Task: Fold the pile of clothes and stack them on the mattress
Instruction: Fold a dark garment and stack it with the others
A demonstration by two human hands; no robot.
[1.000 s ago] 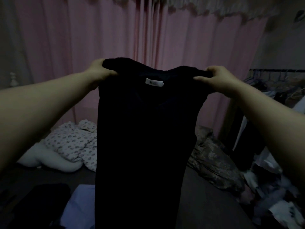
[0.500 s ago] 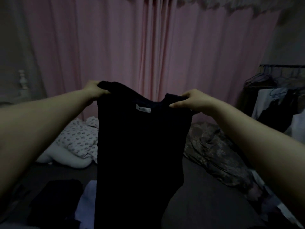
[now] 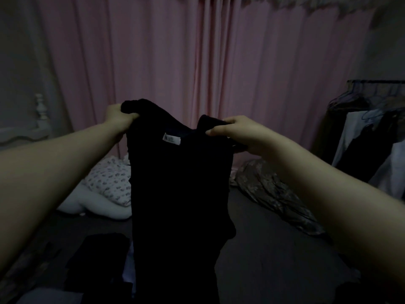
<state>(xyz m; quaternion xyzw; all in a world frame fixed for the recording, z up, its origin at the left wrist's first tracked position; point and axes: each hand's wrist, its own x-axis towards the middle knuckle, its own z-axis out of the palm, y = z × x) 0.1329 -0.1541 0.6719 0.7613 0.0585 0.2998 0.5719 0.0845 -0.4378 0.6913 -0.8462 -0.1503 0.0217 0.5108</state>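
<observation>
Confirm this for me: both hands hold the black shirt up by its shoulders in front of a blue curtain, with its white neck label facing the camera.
One detail is wrong: the curtain is pink, not blue, as the head view shows. The rest stands: the left hand and right hand hold the black shirt up by its shoulders, its white neck label facing the camera.

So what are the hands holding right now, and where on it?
A black shirt, held up by its shoulders: left hand grips one, right hand the other.
</observation>
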